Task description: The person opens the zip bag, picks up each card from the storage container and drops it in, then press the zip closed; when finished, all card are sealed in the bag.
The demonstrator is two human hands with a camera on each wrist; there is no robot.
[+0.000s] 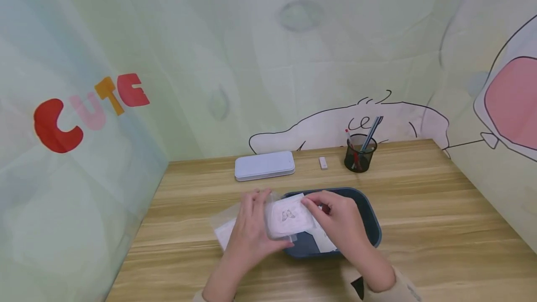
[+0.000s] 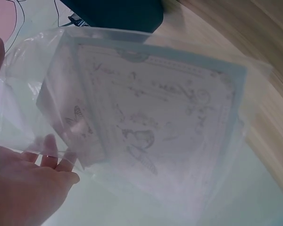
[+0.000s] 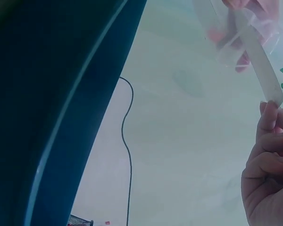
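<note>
My left hand [image 1: 249, 232] grips a clear plastic bag [image 2: 33, 61], its thumb under the near edge. Inside the bag's film, in the left wrist view, lie printed cards [image 2: 155, 94] with script and a bird drawing. At the bag's mouth shows a white stack of paper cards [image 1: 293, 220] with a butterfly on its face. My right hand [image 1: 341, 220] pinches the far right corner of this stack between thumb and fingers. Seen edge-on in the right wrist view, the stack looks thin and straight. Both hands are over a dark blue basket [image 1: 373, 232].
White paper pieces [image 1: 323, 241] lie inside the basket. Farther back on the wooden table [image 1: 189, 209] are a pale flat case [image 1: 264, 166], a small white block [image 1: 323, 162] and a black mesh pen holder [image 1: 358, 160] with pens. Printed cloth [image 1: 251, 59] hangs behind and at both sides.
</note>
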